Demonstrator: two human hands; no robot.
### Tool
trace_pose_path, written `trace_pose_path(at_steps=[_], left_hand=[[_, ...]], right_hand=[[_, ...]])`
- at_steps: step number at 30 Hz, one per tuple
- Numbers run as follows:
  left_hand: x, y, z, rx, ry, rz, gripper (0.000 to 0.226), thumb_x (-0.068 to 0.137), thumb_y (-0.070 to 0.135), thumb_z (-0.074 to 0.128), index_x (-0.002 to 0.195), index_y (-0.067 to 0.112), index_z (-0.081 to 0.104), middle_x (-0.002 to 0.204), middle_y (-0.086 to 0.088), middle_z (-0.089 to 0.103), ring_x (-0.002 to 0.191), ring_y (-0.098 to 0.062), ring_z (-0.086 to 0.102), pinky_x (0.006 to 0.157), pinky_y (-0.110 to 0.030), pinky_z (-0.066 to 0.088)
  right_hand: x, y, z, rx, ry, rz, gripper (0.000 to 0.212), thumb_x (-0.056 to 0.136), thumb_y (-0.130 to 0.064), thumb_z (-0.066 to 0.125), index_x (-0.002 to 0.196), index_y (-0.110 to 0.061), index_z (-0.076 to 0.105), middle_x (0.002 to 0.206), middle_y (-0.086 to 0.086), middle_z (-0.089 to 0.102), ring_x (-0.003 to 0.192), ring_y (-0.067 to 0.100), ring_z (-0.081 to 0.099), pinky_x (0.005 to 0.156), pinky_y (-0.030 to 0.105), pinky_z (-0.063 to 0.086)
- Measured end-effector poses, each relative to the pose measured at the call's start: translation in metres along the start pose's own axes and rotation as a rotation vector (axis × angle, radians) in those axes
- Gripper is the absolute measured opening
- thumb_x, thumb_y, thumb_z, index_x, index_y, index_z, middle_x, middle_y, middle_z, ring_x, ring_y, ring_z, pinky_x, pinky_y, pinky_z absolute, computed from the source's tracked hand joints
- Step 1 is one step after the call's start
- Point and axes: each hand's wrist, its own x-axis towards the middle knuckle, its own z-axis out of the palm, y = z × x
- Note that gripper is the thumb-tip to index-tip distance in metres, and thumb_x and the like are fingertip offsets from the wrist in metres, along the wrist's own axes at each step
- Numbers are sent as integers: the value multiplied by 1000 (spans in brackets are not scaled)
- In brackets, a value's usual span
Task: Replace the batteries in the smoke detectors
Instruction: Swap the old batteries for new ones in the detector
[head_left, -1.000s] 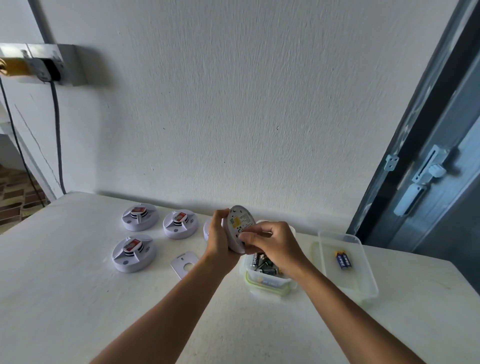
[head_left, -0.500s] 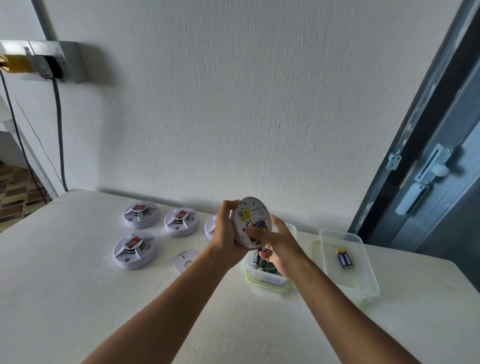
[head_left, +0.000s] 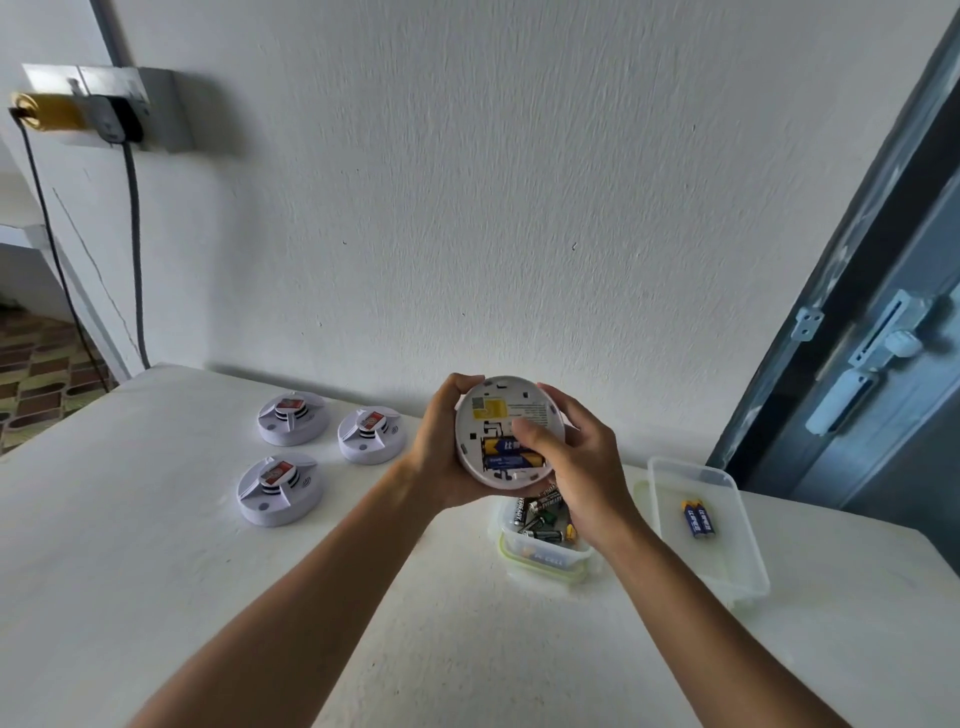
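Held above the tub of old batteries (head_left: 540, 525), the smoke detector (head_left: 506, 431), gripped by the left hand (head_left: 441, 447), has turned its open back to view, the right hand (head_left: 576, 457) gripping its rim, thumb pressing blue batteries (head_left: 506, 452) now seated inside.

A white table (head_left: 156, 597) stood against a textured white wall. Three white smoke detectors rested on its left portion: one at the rear left (head_left: 292, 419), one just to its right (head_left: 371, 434), and one nearer the front (head_left: 279, 490). Right of centre sat a small clear container with a green rim (head_left: 540, 564), holding a loose heap of batteries. Just beside it, further right, stood a larger clear container (head_left: 737, 566) with two blue batteries (head_left: 698, 518) lying side by side inside.
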Motion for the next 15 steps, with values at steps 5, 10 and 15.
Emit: trace_pose_path(at_steps=[5, 10, 15], left_hand=[[-5, 2, 0, 7, -54, 13, 53, 74, 50, 44, 93, 13, 75, 98, -18, 70, 82, -32, 68, 73, -44, 56], [-6, 8, -1, 10, -62, 25, 55, 76, 51, 43, 101, 13, 73, 107, -20, 67, 98, -36, 59, 94, -53, 42], [-8, 11, 3, 10, -73, 17, 54, 77, 50, 42, 100, 12, 73, 105, -20, 66, 97, -35, 58, 90, -50, 43]], right_hand=[[-4, -3, 2, -163, 20, -79, 62, 76, -39, 76, 131, -22, 56, 107, -1, 70, 96, 15, 70, 74, 39, 61], [-3, -8, -13, -41, -226, 87, 87, 68, -27, 83, 143, -36, 40, 124, 0, 62, 112, 24, 64, 83, 50, 58], [-3, -8, -14, -42, -205, 43, 82, 74, -10, 80, 143, -33, 43, 120, 5, 64, 106, 26, 66, 80, 50, 59]])
